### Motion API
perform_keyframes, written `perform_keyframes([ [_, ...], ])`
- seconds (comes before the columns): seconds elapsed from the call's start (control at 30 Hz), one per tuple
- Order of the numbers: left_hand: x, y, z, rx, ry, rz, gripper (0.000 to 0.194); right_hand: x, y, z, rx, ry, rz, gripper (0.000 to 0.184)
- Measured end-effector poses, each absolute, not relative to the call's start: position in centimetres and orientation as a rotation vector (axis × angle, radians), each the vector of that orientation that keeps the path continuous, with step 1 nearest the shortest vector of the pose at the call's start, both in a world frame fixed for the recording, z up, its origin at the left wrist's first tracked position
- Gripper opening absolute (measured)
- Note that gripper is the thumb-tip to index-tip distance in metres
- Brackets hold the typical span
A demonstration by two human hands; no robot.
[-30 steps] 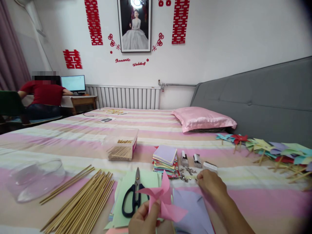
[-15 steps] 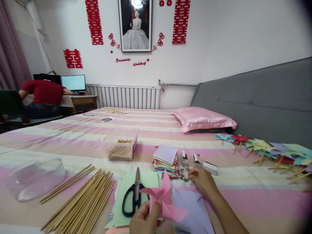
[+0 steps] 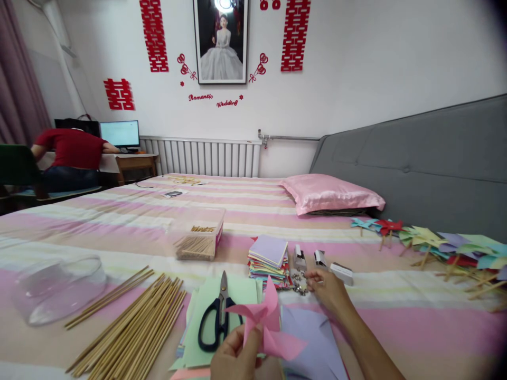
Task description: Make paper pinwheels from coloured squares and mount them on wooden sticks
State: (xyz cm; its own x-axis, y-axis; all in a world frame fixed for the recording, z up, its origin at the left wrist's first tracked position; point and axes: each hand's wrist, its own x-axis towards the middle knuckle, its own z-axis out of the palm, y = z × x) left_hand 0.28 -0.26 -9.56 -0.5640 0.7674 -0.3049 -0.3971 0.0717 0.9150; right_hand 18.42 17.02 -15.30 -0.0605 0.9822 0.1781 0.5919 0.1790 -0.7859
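Pinched at its centre, a pink paper pinwheel [image 3: 264, 316] is in my left hand [image 3: 237, 353], its blades folded inward. My right hand [image 3: 327, 287] is at the edge of a small pile of shiny metal pieces [image 3: 300, 285], thumb and fingertips drawn together; whatever they hold is too small to make out. Under and beside the pinwheel lie dark-handled scissors [image 3: 216, 316] on green paper sheets [image 3: 198, 332]. Purple paper [image 3: 315, 343] lies to the right. A stack of coloured paper squares [image 3: 269, 258] stands beyond the pinwheel.
Small boxes [image 3: 343, 273] sit behind my right hand. Left are wooden sticks [image 3: 134, 332], a clear plastic container [image 3: 59, 290] and a box of short sticks [image 3: 198, 245]. Finished pinwheels [image 3: 447, 245] line the right side, near a pink pillow [image 3: 330, 194]. A person [image 3: 75, 150] sits at a desk.
My right hand's fingers have shifted slightly at the metal pile. The pinwheel and my left hand stay in place.
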Motion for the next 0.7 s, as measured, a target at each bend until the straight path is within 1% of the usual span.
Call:
perform_keyframes([
  [0.1, 0.3, -0.3, -9.6, 0.407, 1.455, 1.651, 0.032, 18.5, 16.8, -14.8, -1.512, -1.778, 0.66, 0.026],
  [0.3, 0.4, -0.2, -9.6, 0.378, 1.441, 1.657, 0.031, 18.5, 16.1, -14.4, -1.576, -1.877, 0.625, 0.02],
  [0.5, 0.3, -0.2, -9.7, 0.386, 1.449, 1.653, 0.03, 18.4, 15.8, -14.6, -1.588, -1.965, 0.633, 0.022],
  [0.7, 0.1, -0.1, -10.0, 0.417, 1.451, 1.654, 0.034, 18.3, 15.6, -14.3, -1.598, -2.006, 0.606, 0.019],
])
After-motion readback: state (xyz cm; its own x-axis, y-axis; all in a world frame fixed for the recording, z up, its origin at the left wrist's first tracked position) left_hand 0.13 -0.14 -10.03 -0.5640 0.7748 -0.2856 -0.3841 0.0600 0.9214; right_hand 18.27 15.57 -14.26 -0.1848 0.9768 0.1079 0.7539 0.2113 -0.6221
